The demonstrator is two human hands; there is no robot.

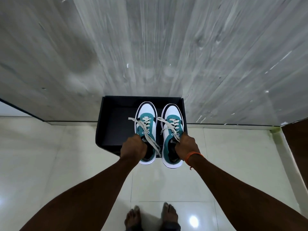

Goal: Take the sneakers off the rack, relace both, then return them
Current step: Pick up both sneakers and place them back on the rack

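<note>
Two white, teal and black sneakers hang side by side over a black open box point(113, 124) that stands on the floor against the wall. My left hand point(133, 147) grips the left sneaker point(146, 120) at its collar. The right sneaker point(171, 120) is held the same way by my right hand point(187, 146), which wears an orange wrist band. Both shoes point toes away from me, their heels jutting past the box's near edge. Cream laces point(150, 139) lie loose across both tongues, ends dangling.
A grey streaked wall panel point(150, 47) rises straight ahead behind the box. Glossy cream floor tiles point(66, 164) spread around it. My bare feet point(150, 217) stand on the tiles below. A brown wooden surface point(298, 147) shows at the right edge.
</note>
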